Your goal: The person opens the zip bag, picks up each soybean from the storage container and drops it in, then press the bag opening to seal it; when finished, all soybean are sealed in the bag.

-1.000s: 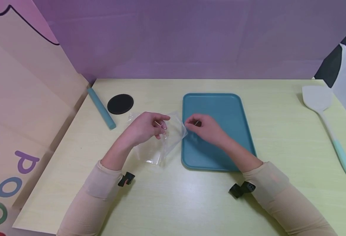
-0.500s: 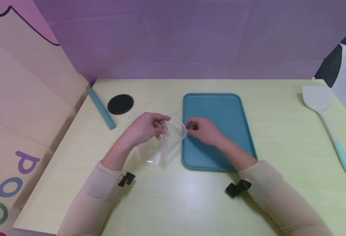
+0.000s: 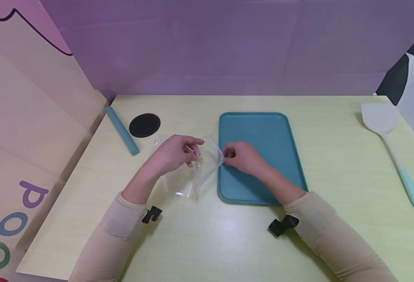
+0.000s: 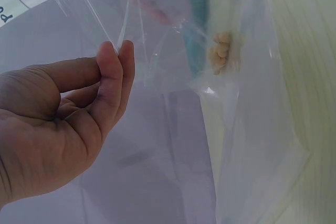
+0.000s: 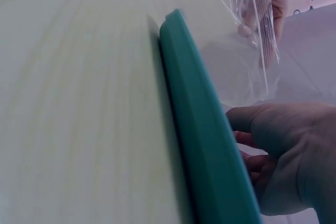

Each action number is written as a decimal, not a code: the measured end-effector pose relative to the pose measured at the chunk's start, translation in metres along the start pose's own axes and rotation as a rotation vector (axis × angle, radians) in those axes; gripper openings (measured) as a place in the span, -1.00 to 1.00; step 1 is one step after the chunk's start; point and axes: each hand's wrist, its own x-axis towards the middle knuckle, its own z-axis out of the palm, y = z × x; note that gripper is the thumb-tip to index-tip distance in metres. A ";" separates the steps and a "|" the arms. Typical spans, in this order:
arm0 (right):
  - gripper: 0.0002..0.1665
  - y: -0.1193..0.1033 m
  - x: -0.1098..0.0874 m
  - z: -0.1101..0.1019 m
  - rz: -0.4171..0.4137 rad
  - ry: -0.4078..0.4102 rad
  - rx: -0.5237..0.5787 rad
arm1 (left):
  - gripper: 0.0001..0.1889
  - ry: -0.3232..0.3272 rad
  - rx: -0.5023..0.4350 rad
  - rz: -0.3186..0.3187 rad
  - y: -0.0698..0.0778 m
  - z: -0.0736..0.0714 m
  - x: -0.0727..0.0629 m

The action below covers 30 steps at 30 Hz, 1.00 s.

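Observation:
A clear zip bag [image 3: 180,180] hangs between both hands beside the left edge of the blue tray [image 3: 256,125]. My left hand [image 3: 177,154] pinches the bag's zip edge between thumb and fingers, seen closely in the left wrist view. Several small tan pieces [image 4: 220,53], like nuts, show through the plastic. My right hand [image 3: 244,156], over the tray, holds the bag's right corner with curled fingers. In the right wrist view the tray's rim [image 5: 202,108] partly hides those fingertips.
A black round disc [image 3: 144,125] and a blue-grey stick [image 3: 122,130] lie at the back left of the table [image 3: 207,243]. On the far right rests a white spatula [image 3: 381,117] with a mint handle. A purple wall [image 3: 228,47] closes off the back.
My right hand has shifted slightly down and its fingers have closed in on the bag's corner. The left hand and the bag have hardly moved.

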 end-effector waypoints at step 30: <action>-0.80 -0.024 -0.011 -0.016 -0.032 0.126 0.349 | -0.52 -0.015 -0.001 0.015 -0.002 -0.001 0.001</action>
